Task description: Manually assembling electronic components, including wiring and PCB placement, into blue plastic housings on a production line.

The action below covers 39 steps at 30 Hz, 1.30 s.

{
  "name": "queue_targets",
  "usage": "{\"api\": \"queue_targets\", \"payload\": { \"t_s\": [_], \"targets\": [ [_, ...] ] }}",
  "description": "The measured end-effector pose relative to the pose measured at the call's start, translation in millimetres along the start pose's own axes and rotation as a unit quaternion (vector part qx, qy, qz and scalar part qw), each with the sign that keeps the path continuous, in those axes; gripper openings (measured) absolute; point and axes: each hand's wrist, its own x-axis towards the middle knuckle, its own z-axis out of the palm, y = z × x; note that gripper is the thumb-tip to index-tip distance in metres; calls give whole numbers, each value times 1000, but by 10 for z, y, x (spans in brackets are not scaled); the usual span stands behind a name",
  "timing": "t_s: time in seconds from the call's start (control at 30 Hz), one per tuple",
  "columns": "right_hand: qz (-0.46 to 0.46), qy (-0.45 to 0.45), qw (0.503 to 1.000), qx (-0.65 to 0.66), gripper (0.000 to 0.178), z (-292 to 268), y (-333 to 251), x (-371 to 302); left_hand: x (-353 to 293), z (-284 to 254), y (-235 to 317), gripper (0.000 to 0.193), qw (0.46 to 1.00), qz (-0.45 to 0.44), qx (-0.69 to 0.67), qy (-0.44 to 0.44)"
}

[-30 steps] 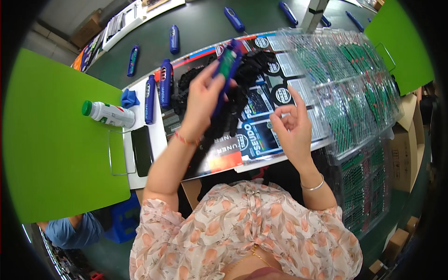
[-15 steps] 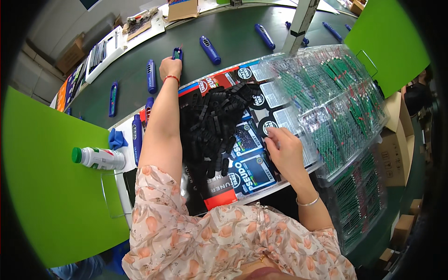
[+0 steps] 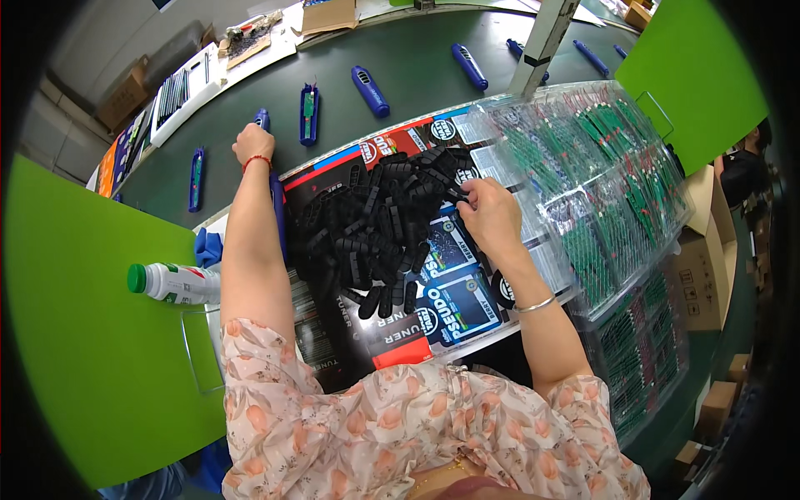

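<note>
My left hand (image 3: 252, 143) reaches over the dark green work surface, its fingers closed round a blue pen-shaped plastic casing (image 3: 262, 117), most of which the hand hides. To the right of it lies an open blue casing (image 3: 309, 115) with a green circuit board and a red wire inside. My right hand (image 3: 493, 215) is at the right edge of a heap of small black plastic pieces (image 3: 371, 218). Thumb and forefinger pinch what looks like one black piece (image 3: 457, 195). Another blue casing (image 3: 278, 212) is partly covered by my left forearm.
More blue casings (image 3: 369, 91) lie spaced along the green surface. Clear plastic trays (image 3: 542, 208) of green circuit boards stand at right, beside a cardboard box (image 3: 700, 271). A white bottle with a green cap (image 3: 175, 282), a blue cloth (image 3: 209, 248) and green panels (image 3: 108, 333) flank me.
My left hand has let go of the open casing with the board and moved left to another blue casing. My right hand has moved up and left to the black heap.
</note>
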Motion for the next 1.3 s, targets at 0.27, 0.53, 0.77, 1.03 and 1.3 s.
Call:
{"api": "queue_targets", "payload": {
  "t_s": [0.27, 0.53, 0.77, 1.03, 1.3],
  "targets": [
    [-100, 22, 995, 5, 31, 2, -31, -128, -300, -476, 134, 45, 946, 98, -296, 89],
    [17, 1, 968, 249, 20, -445, -47, -500, -2609, -1546, 516, 42, 362, -64, -798, -478],
    [-48, -49, 923, 378, 20, -899, -241, -700, -3874, -1469, 392, 47, 405, -54, -750, -520],
    [-145, -74, 958, 235, 14, -744, -241, -854, -4174, -1354, 461, 50, 443, -59, -731, -515],
    [-147, 14, 974, 171, 22, -649, -283, -929, -4225, -1293, 456, 47, 488, -41, -723, -488]
  ]
}}
